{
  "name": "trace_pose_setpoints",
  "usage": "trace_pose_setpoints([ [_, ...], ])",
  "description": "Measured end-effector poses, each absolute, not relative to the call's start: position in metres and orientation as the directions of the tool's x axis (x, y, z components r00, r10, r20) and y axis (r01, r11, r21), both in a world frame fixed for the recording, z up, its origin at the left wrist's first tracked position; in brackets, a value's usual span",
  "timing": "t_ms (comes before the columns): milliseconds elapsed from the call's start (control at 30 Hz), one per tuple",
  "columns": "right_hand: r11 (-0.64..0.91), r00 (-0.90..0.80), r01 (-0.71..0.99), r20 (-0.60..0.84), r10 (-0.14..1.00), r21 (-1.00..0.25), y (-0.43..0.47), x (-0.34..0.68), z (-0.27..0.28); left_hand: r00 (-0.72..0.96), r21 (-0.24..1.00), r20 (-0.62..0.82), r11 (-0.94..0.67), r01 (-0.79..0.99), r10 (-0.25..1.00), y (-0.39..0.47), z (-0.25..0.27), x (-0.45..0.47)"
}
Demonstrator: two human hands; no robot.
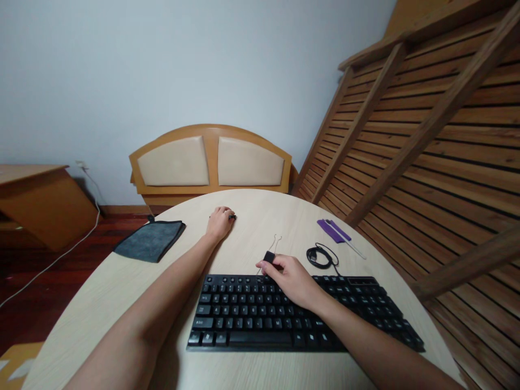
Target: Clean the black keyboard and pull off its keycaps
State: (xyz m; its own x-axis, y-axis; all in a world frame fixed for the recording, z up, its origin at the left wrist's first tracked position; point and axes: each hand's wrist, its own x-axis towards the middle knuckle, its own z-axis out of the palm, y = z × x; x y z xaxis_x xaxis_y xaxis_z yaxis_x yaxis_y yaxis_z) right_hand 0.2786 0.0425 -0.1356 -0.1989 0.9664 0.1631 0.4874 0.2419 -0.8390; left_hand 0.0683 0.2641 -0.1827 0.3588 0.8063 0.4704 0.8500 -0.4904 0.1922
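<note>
My right hand (287,271) grips a wire keycap puller (268,257) by its black handle, over the top edge of a black keyboard (252,310). Two thin hooked wire ends of the puller point away from me. Farther off to the left, my left hand (220,221) rests on the table with curled fingers. Small black pieces (232,217), which look like keycaps, show at its fingertips. My right forearm crosses the keyboard's right part and hides some keys.
A coiled black cable (320,257) lies behind the keyboard. Purple strips (333,231) with a thin pale stick (357,250) are at the right. A folded dark grey cloth (150,241) sits at the left of the round table (122,303). Wooden slats (426,151) lean close on the right.
</note>
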Motion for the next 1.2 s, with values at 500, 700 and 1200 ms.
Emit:
trace_pose_setpoints([
  [500,0.22,-0.22,0.493,0.125,0.968,-0.842,0.039,0.293,-0.129,0.412,0.386,0.423,-0.572,0.724,0.807,0.147,-0.159,0.097],
  [700,0.251,-0.241,0.463,0.152,0.959,-0.85,0.04,0.295,-0.128,0.561,0.333,0.36,-0.665,0.669,0.745,0.062,-0.161,0.097],
  [1200,0.228,-0.247,0.319,0.152,0.957,-0.92,0.05,0.276,-0.136,0.608,0.307,0.294,-0.675,0.671,0.738,0.048,-0.151,0.073],
])
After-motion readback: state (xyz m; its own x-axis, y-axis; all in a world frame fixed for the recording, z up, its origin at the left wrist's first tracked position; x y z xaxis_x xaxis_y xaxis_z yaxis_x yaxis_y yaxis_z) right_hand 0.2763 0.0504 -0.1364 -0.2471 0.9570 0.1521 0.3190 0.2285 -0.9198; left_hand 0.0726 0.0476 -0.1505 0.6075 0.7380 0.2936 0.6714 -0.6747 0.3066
